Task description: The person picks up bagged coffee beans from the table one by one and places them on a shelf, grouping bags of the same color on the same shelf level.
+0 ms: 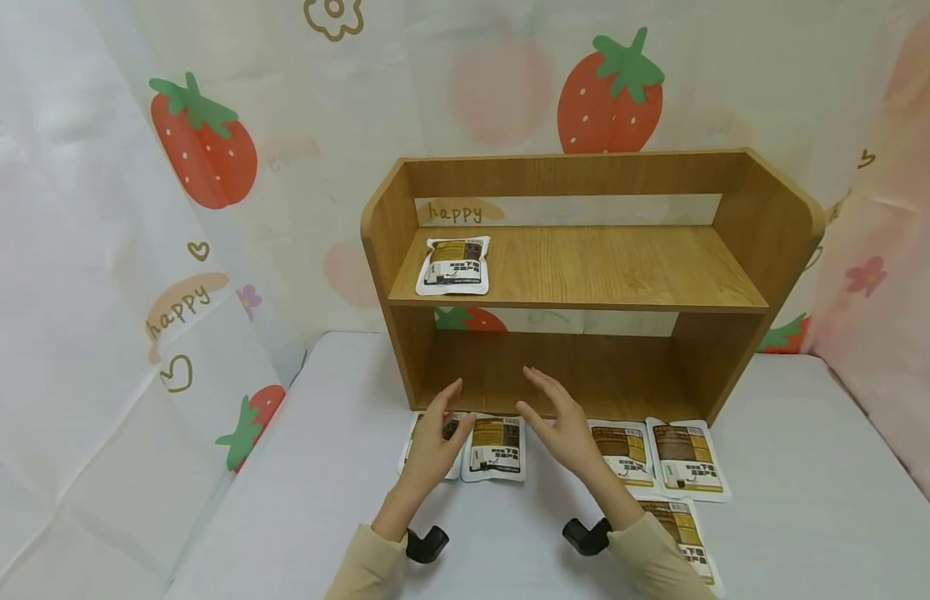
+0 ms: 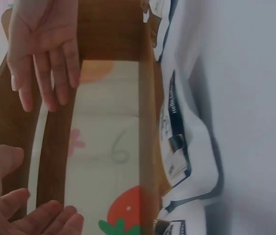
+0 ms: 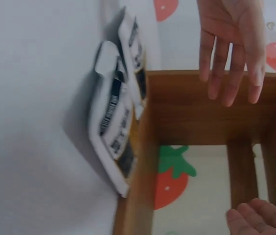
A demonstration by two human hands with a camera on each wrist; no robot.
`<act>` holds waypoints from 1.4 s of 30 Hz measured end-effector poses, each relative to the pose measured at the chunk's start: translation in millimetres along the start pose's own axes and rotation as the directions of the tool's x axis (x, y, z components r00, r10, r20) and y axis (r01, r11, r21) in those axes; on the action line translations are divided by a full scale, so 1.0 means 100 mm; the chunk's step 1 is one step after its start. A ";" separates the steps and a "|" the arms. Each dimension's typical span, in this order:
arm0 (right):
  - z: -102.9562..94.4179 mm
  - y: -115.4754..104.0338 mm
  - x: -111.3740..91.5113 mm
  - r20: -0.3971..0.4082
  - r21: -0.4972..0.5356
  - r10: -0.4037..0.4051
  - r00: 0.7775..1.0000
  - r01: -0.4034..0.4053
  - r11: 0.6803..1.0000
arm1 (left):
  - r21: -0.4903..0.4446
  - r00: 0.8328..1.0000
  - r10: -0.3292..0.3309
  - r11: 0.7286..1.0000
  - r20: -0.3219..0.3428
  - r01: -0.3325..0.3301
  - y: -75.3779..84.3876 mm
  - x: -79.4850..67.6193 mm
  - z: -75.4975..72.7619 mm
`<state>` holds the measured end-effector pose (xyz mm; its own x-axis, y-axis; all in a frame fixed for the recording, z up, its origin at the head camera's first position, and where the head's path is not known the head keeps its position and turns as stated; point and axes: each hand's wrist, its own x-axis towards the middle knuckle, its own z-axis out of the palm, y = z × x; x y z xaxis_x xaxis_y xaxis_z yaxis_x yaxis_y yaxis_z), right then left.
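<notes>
Both hands hover apart above the table in front of the wooden shelf, palms towards each other and fingers extended, holding nothing. My left hand (image 1: 433, 446) is over a white-edged pouch (image 1: 412, 458), partly covering it. A second pouch (image 1: 497, 450), with a brown and white printed label, lies flat beside it, between the hands. My right hand (image 1: 566, 433) is left of two more pouches, one (image 1: 622, 454) partly behind its wrist and another (image 1: 687, 458) farther right. Below these lies one pouch (image 1: 682, 533) half hidden by the right sleeve. On the upper shelf board rests another pouch (image 1: 455, 271), at the left end.
The two-tier wooden shelf (image 1: 585, 267) stands at the back of the white-covered table (image 1: 795, 492), its side panels angled upward. Strawberry-printed cloth (image 1: 285, 250) hangs behind and at the sides. Black wrist mounts (image 1: 427, 545) sit below each hand.
</notes>
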<state>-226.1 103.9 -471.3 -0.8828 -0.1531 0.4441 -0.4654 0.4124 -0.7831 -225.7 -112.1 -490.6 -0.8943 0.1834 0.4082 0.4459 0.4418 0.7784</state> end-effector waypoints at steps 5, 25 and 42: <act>0.07 0.13 -0.11 0.043 0.063 0.083 0.996 -0.085 0.994 | 0.013 0.997 -0.057 0.998 0.061 0.056 -0.06 -0.07 0.07; 0.33 0.40 -0.41 0.115 0.080 0.266 0.957 -0.276 0.958 | 0.140 0.966 -0.164 0.981 0.199 0.138 -0.15 -0.22 0.22; 0.45 0.47 -0.46 0.091 0.028 0.289 0.953 -0.292 0.956 | 0.161 0.967 -0.174 0.976 0.184 0.145 -0.16 -0.22 0.27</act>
<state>-210.0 90.1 -548.0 -0.9816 -0.1085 0.1573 -0.1885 0.4137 -0.8907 -214.1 -99.2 -525.2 -0.9498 0.2617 0.1715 0.2992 0.5994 0.7425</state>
